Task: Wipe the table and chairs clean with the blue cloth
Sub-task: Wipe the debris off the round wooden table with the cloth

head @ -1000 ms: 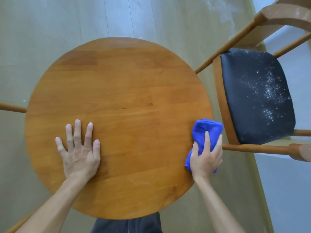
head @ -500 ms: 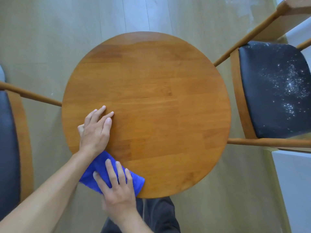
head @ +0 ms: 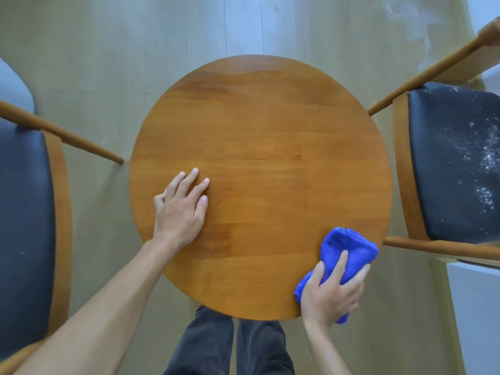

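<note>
We look straight down on a round, orange-brown wooden surface (head: 259, 147) standing on a pale plank floor (head: 108, 50). Our left hand (head: 180, 209) lies flat on the surface near its left edge, fingers straight and close together, palm down, holding nothing. Our right hand (head: 331, 290) sits at the surface's near right rim, its fingers curled over a bunched bright blue cloth (head: 343, 250) and pressing it onto the wood; part of the cloth hangs past the rim beneath the hand.

To the right of the surface stands a wooden-framed chair with a black padded seat (head: 454, 169), and that seat is scattered with white specks, thickest toward its right side. To the left of the surface stands a second wooden-framed chair with a black seat (head: 24, 226), which shows only a few faint pale marks. One leg of each chair angles in toward the surface.

Below the surface's near edge we see our own dark grey trousers (head: 230, 347). A white panel (head: 476, 315) stands at the lower right, beyond the right chair. We can read no writing, label or brand on anything here.
</note>
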